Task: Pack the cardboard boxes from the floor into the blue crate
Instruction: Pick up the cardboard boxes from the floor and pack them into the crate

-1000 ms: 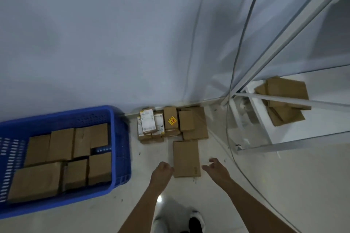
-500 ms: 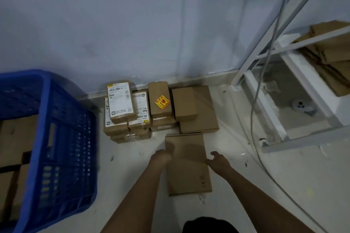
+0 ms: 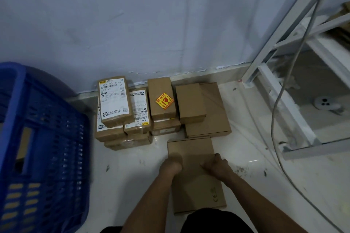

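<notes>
Both hands, left hand (image 3: pixel 171 164) and right hand (image 3: pixel 217 166), have their grip clamped on a flat cardboard box (image 3: pixel 195 176) on the glossy white floor (image 3: pixel 132 166), right of the blue crate (image 3: pixel 43 147), near the wall (image 3: pixel 132 24).

The glossy white floor (image 3: pixel 132 174) carries a blue crate (image 3: pixel 43 157) at left, a stack of cardboard boxes (image 3: pixel 151 111) against the wall, and 1 flat box (image 3: pixel 197 185) lying nearer.

Single head-worn view, wide-angle, looking steeply down and forward, close over both hands: left hand (image 3: pixel 171 164), right hand (image 3: pixel 217 166). Wall (image 3: pixel 151 24) ahead of the grip, floor (image 3: pixel 132 172) beneath. No second view.
</notes>
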`<state>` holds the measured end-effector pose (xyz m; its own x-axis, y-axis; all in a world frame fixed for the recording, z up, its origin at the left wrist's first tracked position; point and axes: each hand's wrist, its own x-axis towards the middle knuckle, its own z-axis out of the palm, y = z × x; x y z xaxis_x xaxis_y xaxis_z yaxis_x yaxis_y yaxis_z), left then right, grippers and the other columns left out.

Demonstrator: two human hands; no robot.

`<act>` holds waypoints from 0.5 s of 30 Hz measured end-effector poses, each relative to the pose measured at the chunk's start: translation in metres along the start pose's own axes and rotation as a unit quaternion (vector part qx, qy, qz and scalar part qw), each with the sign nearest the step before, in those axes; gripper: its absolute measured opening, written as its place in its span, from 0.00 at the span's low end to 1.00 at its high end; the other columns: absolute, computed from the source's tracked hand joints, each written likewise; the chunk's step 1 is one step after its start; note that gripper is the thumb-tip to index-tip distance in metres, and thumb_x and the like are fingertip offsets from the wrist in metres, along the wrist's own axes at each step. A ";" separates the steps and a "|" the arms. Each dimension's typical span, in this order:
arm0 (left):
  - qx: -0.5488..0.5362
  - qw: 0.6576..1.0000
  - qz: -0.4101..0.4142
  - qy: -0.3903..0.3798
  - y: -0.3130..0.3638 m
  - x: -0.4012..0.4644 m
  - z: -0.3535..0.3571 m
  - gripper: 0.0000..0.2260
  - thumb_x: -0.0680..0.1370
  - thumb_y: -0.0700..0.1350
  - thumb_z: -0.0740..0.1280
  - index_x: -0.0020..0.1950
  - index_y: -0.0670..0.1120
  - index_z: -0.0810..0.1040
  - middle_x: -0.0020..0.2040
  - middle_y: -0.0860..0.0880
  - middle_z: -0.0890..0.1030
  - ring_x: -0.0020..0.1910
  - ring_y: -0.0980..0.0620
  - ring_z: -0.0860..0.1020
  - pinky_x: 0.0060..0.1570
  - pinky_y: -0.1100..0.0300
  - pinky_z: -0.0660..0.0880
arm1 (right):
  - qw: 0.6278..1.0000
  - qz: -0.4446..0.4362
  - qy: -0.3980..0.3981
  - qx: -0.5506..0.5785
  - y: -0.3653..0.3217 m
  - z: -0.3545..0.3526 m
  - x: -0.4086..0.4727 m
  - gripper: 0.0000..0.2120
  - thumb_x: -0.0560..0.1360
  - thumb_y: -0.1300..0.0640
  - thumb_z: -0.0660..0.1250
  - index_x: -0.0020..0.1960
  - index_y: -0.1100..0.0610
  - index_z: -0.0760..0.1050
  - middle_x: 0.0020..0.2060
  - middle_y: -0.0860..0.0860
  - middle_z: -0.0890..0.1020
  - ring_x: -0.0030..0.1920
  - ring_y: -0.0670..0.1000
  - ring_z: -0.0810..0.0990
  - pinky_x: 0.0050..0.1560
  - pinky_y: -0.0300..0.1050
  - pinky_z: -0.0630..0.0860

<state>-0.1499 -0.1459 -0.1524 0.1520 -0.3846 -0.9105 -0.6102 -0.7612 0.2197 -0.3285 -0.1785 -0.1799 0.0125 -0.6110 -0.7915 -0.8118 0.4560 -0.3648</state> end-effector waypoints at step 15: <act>-0.090 0.992 0.001 0.093 -0.032 -0.134 -0.054 0.15 0.81 0.46 0.55 0.60 0.40 0.75 0.62 0.42 0.77 0.59 0.40 0.76 0.59 0.49 0.76 | 0.977 -0.065 -0.063 0.193 -0.063 -0.038 -0.144 0.33 0.75 0.48 0.68 0.74 0.50 0.56 0.57 0.54 0.76 0.52 0.53 0.79 0.51 0.48 0.79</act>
<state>-0.1087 -0.0985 -0.0179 0.3018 -0.4621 -0.8339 -0.4641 -0.8352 0.2949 -0.3016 -0.1442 -0.0245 0.1915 -0.6067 -0.7715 -0.5182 0.6051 -0.6044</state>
